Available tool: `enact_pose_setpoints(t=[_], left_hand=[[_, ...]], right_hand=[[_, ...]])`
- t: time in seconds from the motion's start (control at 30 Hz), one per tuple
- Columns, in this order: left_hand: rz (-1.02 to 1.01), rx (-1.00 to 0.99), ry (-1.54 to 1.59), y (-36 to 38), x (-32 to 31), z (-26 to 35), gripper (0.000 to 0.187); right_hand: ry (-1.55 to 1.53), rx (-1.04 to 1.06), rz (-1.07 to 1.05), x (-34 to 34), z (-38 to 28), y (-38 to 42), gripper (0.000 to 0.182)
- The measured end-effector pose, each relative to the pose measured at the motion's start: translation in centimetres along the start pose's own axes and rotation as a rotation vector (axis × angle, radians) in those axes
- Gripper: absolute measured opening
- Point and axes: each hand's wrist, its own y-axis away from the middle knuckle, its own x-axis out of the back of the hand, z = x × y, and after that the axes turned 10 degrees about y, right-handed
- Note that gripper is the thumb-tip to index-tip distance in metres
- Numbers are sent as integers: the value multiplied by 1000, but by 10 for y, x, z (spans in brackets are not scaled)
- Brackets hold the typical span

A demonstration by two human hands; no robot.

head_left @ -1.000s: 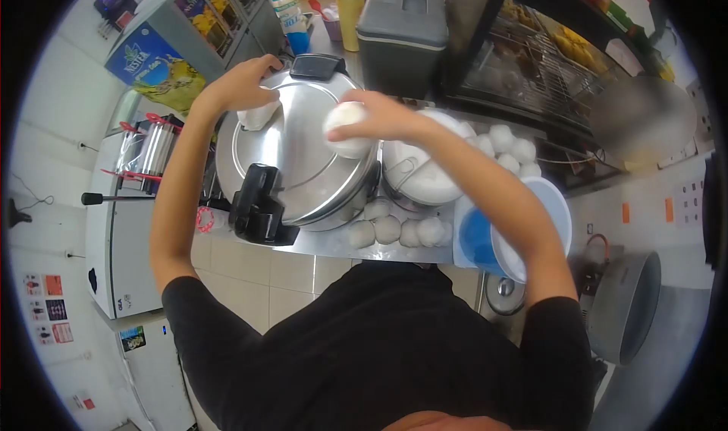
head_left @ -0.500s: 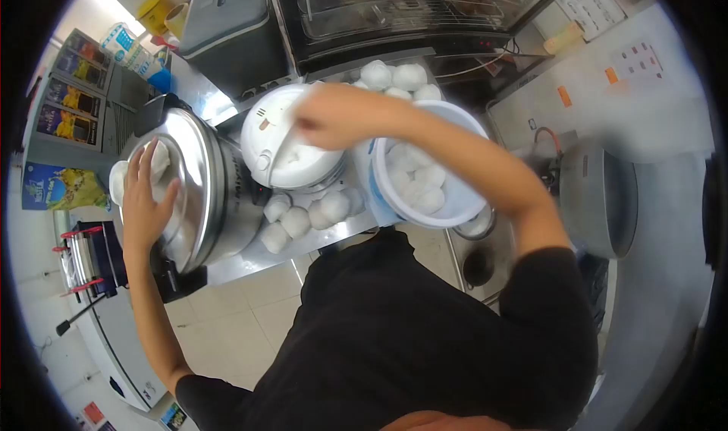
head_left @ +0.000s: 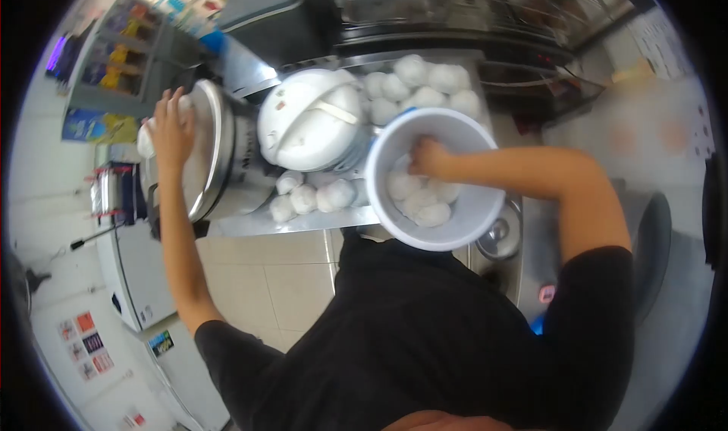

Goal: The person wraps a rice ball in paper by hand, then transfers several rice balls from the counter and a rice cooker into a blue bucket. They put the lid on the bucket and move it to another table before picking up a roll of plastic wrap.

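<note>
My left hand is at the far left, with its fingers bent over a white bundle on the steel lid of a large cooker. Another white lump shows beside that hand. My right hand reaches down inside a white bucket, just above several round white bundles. Its fingers are blurred and partly hidden, so I cannot see whether they grip one. Left of the bucket stands a white round container with a lid and a raised carrying handle.
More round white bundles are piled behind the bucket, and several others lie along the front edge of the steel counter. A glass-fronted cabinet stands at the back. A round metal lid lies right of the bucket.
My right hand has moved from above the white container rightward and down into the bucket. My left hand stays on the cooker lid, its fingers now more bent. The view has shifted.
</note>
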Motion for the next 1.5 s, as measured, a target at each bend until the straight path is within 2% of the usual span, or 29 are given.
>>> enact_pose_setpoints(t=[0.07, 0.1, 0.13, 0.17, 0.2, 0.3, 0.4, 0.5, 0.57, 0.63, 0.77, 0.8, 0.87, 0.9, 0.93, 0.97, 1.03, 1.07, 1.1, 1.13, 1.17, 1.2, 1.27, 1.3, 1.33, 1.4, 1.43, 1.47, 1.5], left_hand=[[0, 16, 315, 9, 20, 10, 54], [25, 30, 155, 19, 24, 15, 55], [99, 32, 102, 30, 23, 11, 53], [67, 55, 102, 40, 16, -1, 57], [51, 72, 118, 42, 10, -13, 60], [135, 36, 235, 37, 4, -27, 49], [143, 62, 273, 23, 0, -32, 34], [147, 4, 383, 20, -3, -43, 39], [153, 14, 449, 18, 8, -48, 39], [66, 72, 633, 25, 47, -48, 36], [-57, 188, 809, 53, 114, -61, 32], [-109, 230, 823, 57, 132, -63, 32], [-32, 234, 883, 60, 145, -64, 30], [5, 225, 916, 60, 148, -62, 29], [11, 218, 904, 61, 152, -55, 29], [20, 209, 893, 64, 156, -42, 29], [46, 204, 853, 76, 159, -10, 31], [63, 211, 824, 85, 153, 8, 33], [97, 105, 737, 91, 144, 19, 40], [66, 133, 716, 95, 134, 29, 45], [96, 158, 600, 99, 110, 31, 46], [119, 178, 500, 103, 89, 32, 46], [-53, 157, 274, 103, 66, 22, 46], [-102, 142, 201, 103, 55, 11, 45], [-144, 135, 122, 104, 45, 2, 44], [-135, 164, 186, 100, 45, -9, 42], [-111, 149, 219, 100, 42, -15, 41], [-84, 143, 241, 101, 40, -20, 40], [-83, 139, 225, 99, 39, -22, 40]], right_hand=[[-22, 5, -62, -14, 2, -7, 12], [132, 150, -102, 16, 8, -1, 15], [251, 282, 95, 17, 17, 6, 19], [98, 320, 154, 28, 23, 9, 21], [49, 342, 80, 24, 29, 9, 21], [-75, 322, -181, 10, 37, 16, 27], [12, 380, -110, 28, 33, 20, 31], [89, 406, -167, 41, 32, 19, 34], [-27, 320, -274, 74, 35, 19, 42], [-179, 216, -387, 122, 45, 22, 50], [-635, -107, -535, 271, 85, 21, 64], [-796, -119, -470, 308, 94, 12, 66], [-966, -197, -286, 356, 96, -23, 64], [-1097, -193, -120, 360, 88, -53, 64], [-1186, -258, -80, 372, 79, -91, 66], [-1174, -254, 48, 371, 70, -132, 62], [-1395, -263, 175, 367, 46, -217, 68], [-1563, -257, 156, 367, 33, -257, 73], [-1702, -308, 246, 351, 18, -300, 66], [-1576, -288, 297, 354, 11, -324, 57], [-1043, -184, 520, 338, 17, -360, 55], [-494, -95, 656, 317, 24, -379, 52], [-593, -303, 628, 349, 19, -332, 46], [-623, -333, 599, 351, 27, -301, 39], [-652, -351, 569, 351, 34, -274, 34], [-603, -210, 555, 334, 59, -190, 24], [-572, -236, 189, 339, 71, -137, 23], [-781, -373, -311, 333, 77, -95, 23], [-938, -456, -489, 324, 77, -56, 25]])
